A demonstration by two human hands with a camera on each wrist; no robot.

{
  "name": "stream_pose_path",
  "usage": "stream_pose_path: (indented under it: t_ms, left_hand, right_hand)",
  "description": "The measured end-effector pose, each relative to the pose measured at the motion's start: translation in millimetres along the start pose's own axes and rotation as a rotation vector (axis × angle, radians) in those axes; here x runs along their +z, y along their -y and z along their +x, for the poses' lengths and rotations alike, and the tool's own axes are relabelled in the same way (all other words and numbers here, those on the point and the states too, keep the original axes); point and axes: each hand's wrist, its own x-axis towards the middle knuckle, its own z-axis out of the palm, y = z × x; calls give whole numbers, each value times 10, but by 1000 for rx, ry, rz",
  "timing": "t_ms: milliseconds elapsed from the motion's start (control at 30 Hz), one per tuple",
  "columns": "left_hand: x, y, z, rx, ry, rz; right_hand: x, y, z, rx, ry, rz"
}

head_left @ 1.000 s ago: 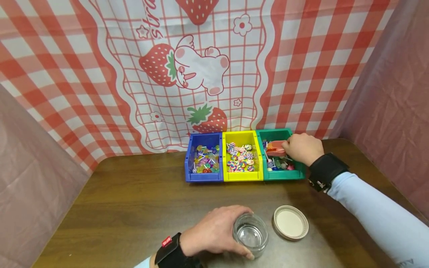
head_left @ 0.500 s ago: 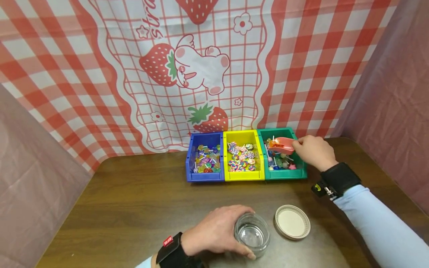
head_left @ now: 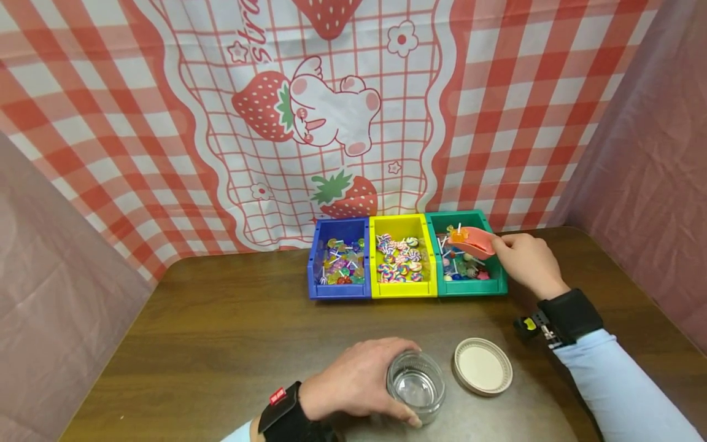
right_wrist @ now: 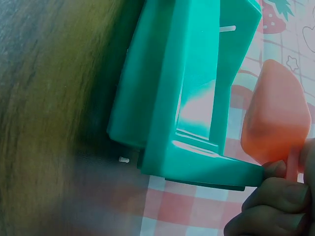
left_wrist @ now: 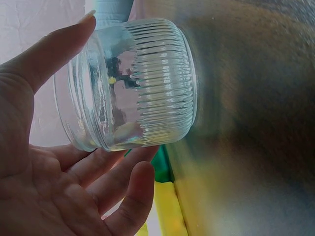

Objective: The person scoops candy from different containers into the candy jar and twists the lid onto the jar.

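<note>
My left hand (head_left: 367, 382) grips a clear glass jar (left_wrist: 157, 83) with a ribbed lower wall; it stands upright on the table with nothing visible inside. Thumb and fingers lie on opposite sides of it. By its handle my right hand (head_left: 527, 263) pinches a pink scoop (head_left: 476, 243), raised over the green bin (head_left: 472, 287). Orange candy (head_left: 458, 234) with a white stick sits at the scoop's front end. Several small lollipops lie in the bin beneath. In the right wrist view, the scoop's underside (right_wrist: 276, 115) shows beside the bin's wall.
Left of the green bin, joined in a row, are a yellow bin (head_left: 403, 290) of swirl lollipops and a blue bin (head_left: 339, 291) of translucent candies. A cream lid (head_left: 483, 366) lies right of the jar. A checked cloth (head_left: 497, 123) hangs behind the table (head_left: 232, 325).
My right hand has drawn the scoop up and to the right from among the candies, and orange candy now shows on it. The left hand and jar have stayed in place.
</note>
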Motion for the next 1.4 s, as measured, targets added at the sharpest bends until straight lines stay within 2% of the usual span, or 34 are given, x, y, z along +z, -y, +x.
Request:
stream_pose_path:
  t_ms: [200,533,900,1000,1133,1267,1400]
  left_hand:
    - [4,-7,-19,4,-10,18]
    - [-23,2,9,1,14,-9]
    - [0,4,28,10,6,13]
    - [1,5,30,12,7,16]
    - [0,10,26,9,11,14]
    - [-2,16,14,10,9,12]
    - [-12,33,5,19,2,5]
  right_hand:
    - [-11,18,-35,-16,-5,-1]
    - [-93,56,-45,-3,-37,145]
    - [-153,122,-83,38,93,378]
    - [-155,150,-96,33,112,411]
    - [-170,188,-117,14,120,426]
    - [-199,224,-133,-42,126,419]
    - [-249,273,-156,-95,155,367]
